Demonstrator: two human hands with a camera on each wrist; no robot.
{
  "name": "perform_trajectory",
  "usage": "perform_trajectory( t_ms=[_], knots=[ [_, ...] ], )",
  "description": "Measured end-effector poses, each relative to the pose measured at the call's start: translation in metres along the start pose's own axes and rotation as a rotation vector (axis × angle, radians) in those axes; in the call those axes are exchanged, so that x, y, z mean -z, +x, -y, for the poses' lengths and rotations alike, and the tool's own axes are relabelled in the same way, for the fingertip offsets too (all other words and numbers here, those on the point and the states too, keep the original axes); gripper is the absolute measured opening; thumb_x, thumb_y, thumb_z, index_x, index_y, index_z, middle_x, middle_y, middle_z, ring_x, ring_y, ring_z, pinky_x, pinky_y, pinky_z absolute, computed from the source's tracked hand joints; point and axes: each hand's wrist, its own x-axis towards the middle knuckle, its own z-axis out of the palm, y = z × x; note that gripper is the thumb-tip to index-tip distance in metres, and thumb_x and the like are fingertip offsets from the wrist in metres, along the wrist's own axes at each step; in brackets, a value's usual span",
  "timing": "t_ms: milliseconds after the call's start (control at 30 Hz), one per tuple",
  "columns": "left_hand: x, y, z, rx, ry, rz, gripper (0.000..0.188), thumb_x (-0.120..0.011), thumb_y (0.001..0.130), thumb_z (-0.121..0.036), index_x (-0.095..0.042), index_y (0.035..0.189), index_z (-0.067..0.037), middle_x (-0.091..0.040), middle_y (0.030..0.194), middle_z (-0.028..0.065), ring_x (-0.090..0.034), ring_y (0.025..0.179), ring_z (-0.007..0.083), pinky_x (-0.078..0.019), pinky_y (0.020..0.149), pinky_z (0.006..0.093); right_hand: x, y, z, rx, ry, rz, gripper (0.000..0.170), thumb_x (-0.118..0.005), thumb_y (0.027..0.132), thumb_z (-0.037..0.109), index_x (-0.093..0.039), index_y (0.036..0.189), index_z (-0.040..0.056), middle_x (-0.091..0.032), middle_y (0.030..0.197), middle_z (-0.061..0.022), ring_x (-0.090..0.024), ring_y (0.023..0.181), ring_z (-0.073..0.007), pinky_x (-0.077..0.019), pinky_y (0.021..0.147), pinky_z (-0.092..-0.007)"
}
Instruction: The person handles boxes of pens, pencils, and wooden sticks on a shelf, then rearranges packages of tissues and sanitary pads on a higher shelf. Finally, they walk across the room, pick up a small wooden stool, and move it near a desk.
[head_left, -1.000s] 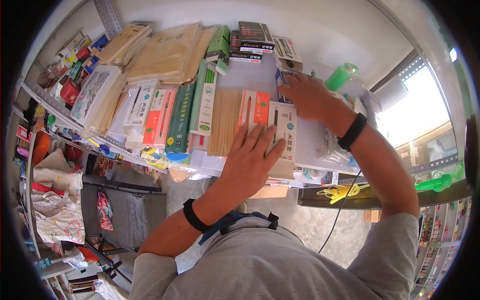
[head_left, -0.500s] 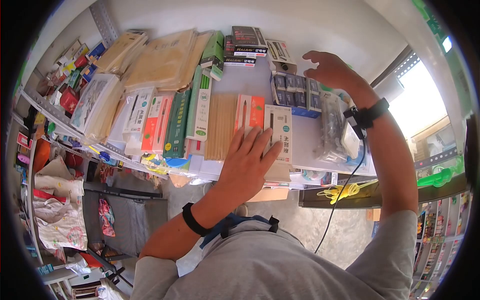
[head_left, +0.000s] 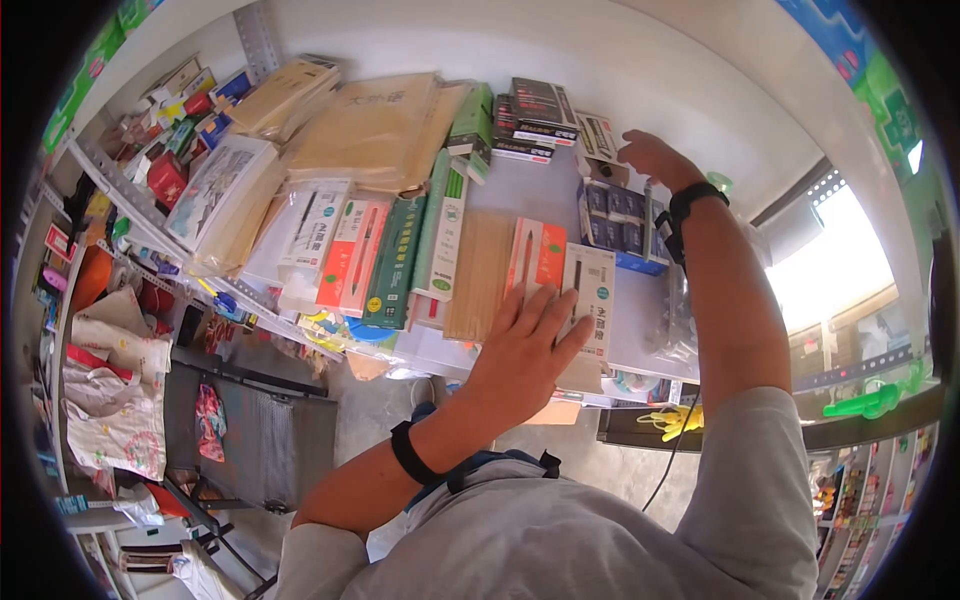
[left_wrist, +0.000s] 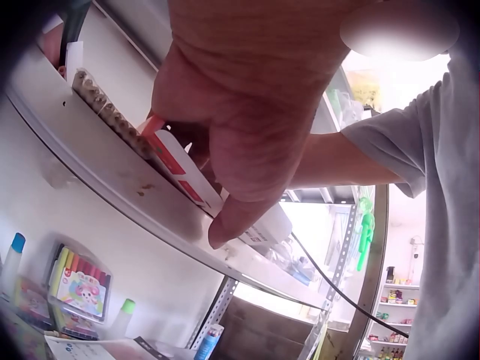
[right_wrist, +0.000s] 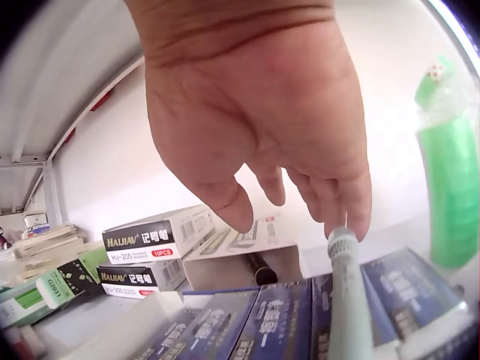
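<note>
My left hand [head_left: 530, 345] rests with fingers spread over a red-and-white pencil box [head_left: 540, 250] and a white box [head_left: 592, 285] beside it, near the shelf's front edge. In the left wrist view its thumb [left_wrist: 229, 221] lies against the lower box edge. My right hand [head_left: 662, 160], empty and loosely bent, hovers at the back over a blue box [head_left: 622, 222] of small dark packs [right_wrist: 274, 319]. Past its fingertips, a white carton [right_wrist: 244, 251] shows a dark marker in its open end. A pale pen-like stick [right_wrist: 349, 300] stands upright by its fingers.
Bundled wooden sticks [head_left: 478, 275], a dark green box [head_left: 396, 262] and kraft paper packs [head_left: 365, 125] lie to the left. Stacked black marker boxes [head_left: 543, 105] stand at the back. A green bottle [right_wrist: 450, 187] is at the right. A chair [head_left: 265, 430] stands below left.
My right hand has left the blue box, moving back and up, which uncovers the packs inside. My left hand stays on the pencil box and white box. The head view has shifted slightly.
</note>
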Motion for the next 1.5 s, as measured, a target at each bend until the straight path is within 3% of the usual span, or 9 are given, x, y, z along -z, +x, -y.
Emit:
perform_trajectory(
  t_ms=[200,300,467,700,767,1067,1233,1367,1500],
  knots=[
    [0.001,0.0,-0.002,0.006,-0.026,0.001,0.055,-0.064,0.078,-0.001,-0.064,0.133,-0.008,-0.054,0.147,0.0168,-0.047,0.138,0.0382,-0.0297,0.121,0.0575,-0.027,0.031,-0.001,0.124,0.02,0.026,0.048,-0.058,0.096,0.015,-0.058,0.143,0.0062,-0.069,0.121,-0.0131,-0.069,0.092,-0.0239,-0.0598,0.076,-0.0382],
    [0.0,0.002,-0.002,-0.001,-0.022,-0.007,0.056,-0.065,0.078,-0.001,-0.064,0.133,-0.008,-0.054,0.147,0.0173,-0.048,0.138,0.0382,-0.03,0.121,0.0573,-0.029,0.064,-0.034,0.396,-0.143,0.002,0.05,-0.059,0.094,0.015,-0.058,0.143,0.005,-0.07,0.122,-0.0179,-0.069,0.099,-0.0279,-0.0578,0.085,-0.0365],
    [0.002,0.002,-0.001,-0.017,0.008,-0.001,0.057,-0.066,0.078,0.0,-0.064,0.134,-0.009,-0.054,0.147,0.0181,-0.048,0.138,0.0387,-0.0305,0.12,0.0572,0.003,-0.006,0.007,0.375,-0.427,-0.185,0.054,-0.066,0.093,0.024,-0.059,0.143,0.006,-0.068,0.13,-0.0231,-0.067,0.118,-0.0342,-0.0527,0.101,-0.0421],
    [0.025,0.007,-0.002,-0.051,-0.074,0.125,0.065,-0.083,0.079,-0.03,-0.061,0.138,-0.01,-0.049,0.151,0.02,-0.044,0.142,0.0411,-0.0278,0.121,0.0585,0.034,-0.19,0.07,0.511,-0.114,-0.203,0.051,-0.07,0.093,0.029,-0.063,0.137,0.0052,-0.07,0.124,-0.0233,-0.066,0.116,-0.0404,-0.0512,0.102,-0.0426],
    [0.034,0.007,-0.001,-0.06,-0.106,0.128,0.074,-0.087,0.077,-0.04,-0.06,0.139,-0.011,-0.047,0.152,0.021,-0.042,0.143,0.0421,-0.0267,0.122,0.0582,0.024,-0.237,0.064,0.581,-0.076,-0.201,0.05,-0.072,0.092,0.02,-0.06,0.138,0.0051,-0.067,0.13,-0.023,-0.063,0.121,-0.0414,-0.0485,0.106,-0.045],
    [0.098,-0.012,0.055,0.149,0.126,0.08,0.053,-0.082,0.083,-0.025,-0.066,0.13,-0.008,-0.061,0.139,0.0166,-0.054,0.134,0.0363,-0.0372,0.116,0.0541,-0.092,-0.364,0.024,0.511,0.116,-0.339,0.061,-0.079,0.084,0.014,-0.058,0.14,0.0047,-0.055,0.146,-0.0241,-0.055,0.13,-0.0457,-0.0475,0.107,-0.0511],
    [0.099,-0.016,0.041,0.174,-0.024,0.119,0.061,-0.084,0.077,-0.015,-0.064,0.135,-0.011,-0.059,0.142,0.0176,-0.052,0.135,0.0383,-0.0374,0.116,0.0538,-0.143,-0.373,0.007,0.356,0.253,-0.445,0.073,-0.082,0.081,0.015,-0.053,0.148,0.0086,-0.045,0.155,-0.0228,-0.051,0.135,-0.045,-0.0467,0.109,-0.0498],
    [0.075,-0.012,0.005,0.058,0.04,0.29,0.078,-0.087,0.072,-0.014,-0.057,0.144,-0.013,-0.046,0.154,0.017,-0.047,0.14,0.0393,-0.0349,0.117,0.0575,-0.154,-0.362,0.012,0.438,0.085,-0.486,0.083,-0.085,0.074,0.016,-0.052,0.15,0.0132,-0.039,0.159,-0.0223,-0.048,0.138,-0.0436,-0.0442,0.11,-0.0516],
    [0.048,-0.006,0.007,0.054,0.102,0.243,0.077,-0.085,0.072,-0.011,-0.057,0.144,-0.015,-0.045,0.154,0.0172,-0.047,0.139,0.0399,-0.0364,0.117,0.0547,-0.168,-0.337,0.012,0.534,-0.034,-0.546,0.087,-0.086,0.07,0.013,-0.052,0.15,0.0127,-0.042,0.157,-0.0219,-0.051,0.134,-0.0414,-0.0443,0.11,-0.0516]
  ],
)
